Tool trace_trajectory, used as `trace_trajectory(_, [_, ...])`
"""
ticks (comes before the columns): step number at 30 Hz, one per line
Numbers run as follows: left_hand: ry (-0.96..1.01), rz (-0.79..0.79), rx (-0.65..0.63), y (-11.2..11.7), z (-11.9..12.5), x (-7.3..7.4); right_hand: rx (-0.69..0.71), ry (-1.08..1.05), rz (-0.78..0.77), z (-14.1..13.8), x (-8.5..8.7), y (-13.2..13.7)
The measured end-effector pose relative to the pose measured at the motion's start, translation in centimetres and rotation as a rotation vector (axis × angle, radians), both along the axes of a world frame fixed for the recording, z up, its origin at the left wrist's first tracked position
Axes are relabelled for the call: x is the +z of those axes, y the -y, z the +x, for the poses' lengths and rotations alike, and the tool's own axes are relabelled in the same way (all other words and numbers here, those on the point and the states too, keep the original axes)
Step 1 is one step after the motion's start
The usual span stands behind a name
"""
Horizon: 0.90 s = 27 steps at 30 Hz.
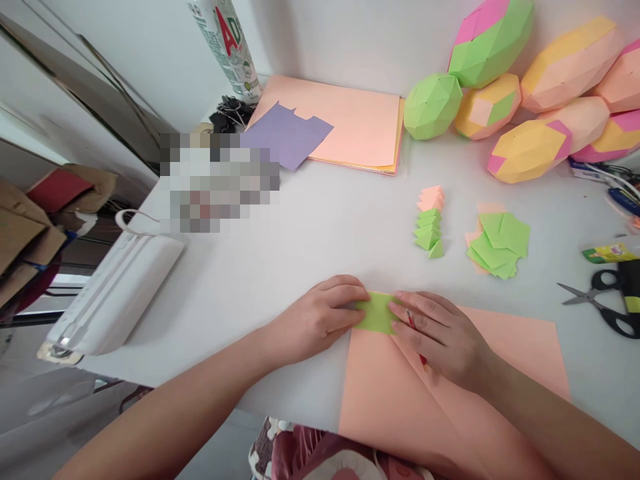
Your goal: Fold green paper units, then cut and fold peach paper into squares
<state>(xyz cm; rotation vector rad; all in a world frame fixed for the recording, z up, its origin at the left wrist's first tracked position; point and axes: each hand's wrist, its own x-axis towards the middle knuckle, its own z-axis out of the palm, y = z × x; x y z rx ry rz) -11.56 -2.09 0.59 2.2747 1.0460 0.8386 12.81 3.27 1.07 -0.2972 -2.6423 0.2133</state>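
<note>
A small green paper square (376,313) lies on the white table (300,233), at the top edge of a large peach sheet (400,387). My left hand (320,319) presses its left side with curled fingers. My right hand (440,333) presses its right side with flat fingertips, and a thin red stick (411,321), perhaps a pen, runs under its fingers. A row of folded green and peach pieces (430,223) and a pile of flat green squares (500,243) lie just beyond my hands.
Black scissors (600,303) and a glue stick (607,253) lie at the right. Multicoloured paper polyhedra (530,87) line the back right. A peach paper stack (350,123) with a purple sheet (285,137) sits at the back; a white device (115,293) rests at the left edge.
</note>
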Motion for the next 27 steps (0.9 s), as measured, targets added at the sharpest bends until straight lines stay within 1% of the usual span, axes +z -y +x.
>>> trace_trajectory(6, [-0.118,0.033,0.104,0.36,0.00,0.36,-0.004,0.021,-0.074,0.04,0.06,0.02])
trace_trajectory(10, [-0.134,0.047,0.100,0.51,-0.01,0.38,0.004,0.026,-0.091,0.06,0.11,-0.01])
trace_trajectory(17, [-0.130,0.047,0.130,0.79,0.10,0.08,0.001,0.031,-0.083,0.10,0.04,-0.05])
trace_trajectory(27, [-0.116,0.021,0.113,0.76,0.03,0.13,0.006,0.032,-0.100,0.16,-0.10,-0.08])
